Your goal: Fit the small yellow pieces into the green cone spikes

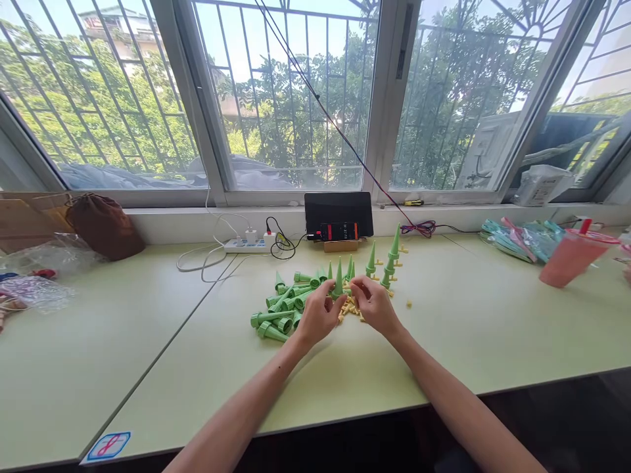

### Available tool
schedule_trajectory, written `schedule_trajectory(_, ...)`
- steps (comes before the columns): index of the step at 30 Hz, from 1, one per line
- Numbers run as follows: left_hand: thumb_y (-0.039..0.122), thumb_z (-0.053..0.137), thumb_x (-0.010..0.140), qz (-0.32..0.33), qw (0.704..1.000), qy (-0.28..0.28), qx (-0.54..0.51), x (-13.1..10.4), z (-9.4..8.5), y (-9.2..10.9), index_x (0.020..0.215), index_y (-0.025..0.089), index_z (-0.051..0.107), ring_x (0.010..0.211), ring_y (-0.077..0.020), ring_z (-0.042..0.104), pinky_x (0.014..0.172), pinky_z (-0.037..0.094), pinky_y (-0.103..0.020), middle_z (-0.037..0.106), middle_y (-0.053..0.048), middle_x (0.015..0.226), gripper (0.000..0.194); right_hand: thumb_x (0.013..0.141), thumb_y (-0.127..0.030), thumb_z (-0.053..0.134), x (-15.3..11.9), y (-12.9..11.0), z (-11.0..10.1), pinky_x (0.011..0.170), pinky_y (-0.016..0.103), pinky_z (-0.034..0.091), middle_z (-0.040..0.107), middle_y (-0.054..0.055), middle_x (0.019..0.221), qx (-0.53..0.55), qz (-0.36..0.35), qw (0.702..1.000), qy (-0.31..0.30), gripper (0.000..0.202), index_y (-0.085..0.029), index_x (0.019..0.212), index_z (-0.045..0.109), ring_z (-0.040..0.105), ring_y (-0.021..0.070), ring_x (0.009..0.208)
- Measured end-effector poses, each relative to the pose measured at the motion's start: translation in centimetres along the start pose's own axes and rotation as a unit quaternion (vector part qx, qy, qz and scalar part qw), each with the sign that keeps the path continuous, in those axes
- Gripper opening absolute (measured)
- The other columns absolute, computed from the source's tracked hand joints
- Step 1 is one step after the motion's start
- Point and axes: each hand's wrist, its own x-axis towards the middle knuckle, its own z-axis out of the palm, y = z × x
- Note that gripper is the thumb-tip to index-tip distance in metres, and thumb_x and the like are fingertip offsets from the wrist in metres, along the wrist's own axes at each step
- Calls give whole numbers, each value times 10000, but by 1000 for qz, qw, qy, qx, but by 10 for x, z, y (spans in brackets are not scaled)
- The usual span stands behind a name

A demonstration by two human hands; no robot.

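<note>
My left hand (319,314) is closed round the base of an upright green cone (338,279) in the middle of the table. Close by on its right, my right hand (374,303) has its fingertips pinched together near the cone; whatever they hold is too small to make out. A pile of green cones (271,330) lies to the left of my left hand. Small yellow pieces (351,310) are heaped between and below my hands. Behind my right hand stand green cones with yellow pieces on their sides (389,266), some of them stacked.
A phone (340,231) leans against a black tablet (362,207) at the back. A power strip (252,247) with cables lies left of them. On the right stand a pink cup (574,257) and plastic packets (517,242). A brown bag (104,226) sits at the back left.
</note>
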Motion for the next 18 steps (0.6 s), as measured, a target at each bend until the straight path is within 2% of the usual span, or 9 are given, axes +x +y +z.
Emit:
schedule_trajectory(3, 390, 538, 873, -22, 999, 0, -23, 2, -1, 2, 1018, 160, 559, 422, -73, 415, 437, 308, -199, 516, 43, 603, 273, 930, -386, 464, 0, -1, 0, 512, 250, 394, 536, 4, 672, 35, 5, 999, -11, 222, -185, 921, 557, 484, 131, 548)
schedule_trajectory(6, 393, 531, 876, -21, 999, -5, -27, 2, -2, 1, 1007, 163, 563, 426, -73, 415, 432, 309, -195, 524, 39, 616, 266, 923, -378, 478, 1, 0, 0, 503, 247, 391, 517, -7, 645, 45, 11, 999, -19, 206, -186, 904, 551, 479, 128, 535)
schedule_trajectory(12, 378, 520, 880, -19, 1000, -14, -14, 2, -2, -3, 1026, 157, 560, 445, -64, 419, 430, 314, -189, 562, 8, 723, 268, 924, -368, 470, 2, 3, -3, 505, 241, 371, 488, -30, 575, 9, 4, 999, -32, 206, -187, 852, 538, 464, 124, 512)
schedule_trajectory(18, 378, 514, 878, -24, 999, -23, -36, 2, -2, -3, 1032, 169, 553, 457, -76, 468, 450, 357, -191, 585, 8, 726, 262, 928, -356, 458, 2, 6, -4, 509, 235, 347, 466, -45, 549, -17, 2, 999, -41, 193, -193, 842, 518, 430, 116, 491)
